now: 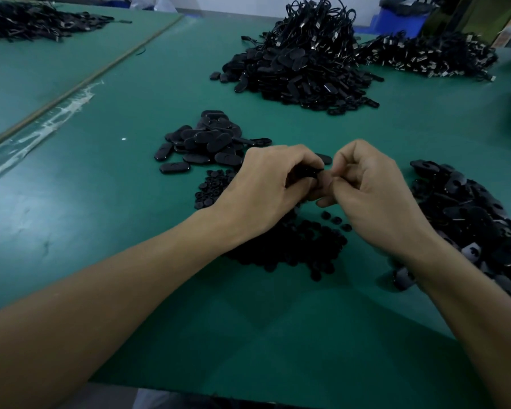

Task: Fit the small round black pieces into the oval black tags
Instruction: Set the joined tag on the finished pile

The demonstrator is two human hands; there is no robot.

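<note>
Between the two hands, low over the green table (pixel 106 219), one black tag (pixel 303 173) was in work. The left hand (pixel 263 184) had its fingers curled tight round it, and the right hand (pixel 369 187) pinched at its near end with thumb and fingertips. Whether a round piece was under that pinch I could not tell, since the fingers hid the joint. I judged this to be the pressing-in step for a single tag. Just beneath the hands and towards me lay the stock of round pieces (pixel 292 246), a broad dark scatter, with a smaller scatter (pixel 213 187) by the left knuckles. Beyond the left hand sat a modest pile of tags (pixel 207 140), which I took for the finished ones, though I could not confirm that from here. Beside the right forearm spread a much larger pile (pixel 469 219), probably the tags yet to be fitted. If I read the piles correctly, only a small share was done and most of the job remained. Farther back stood a tall heap with cords (pixel 301 63), well apart from the hands.
</note>
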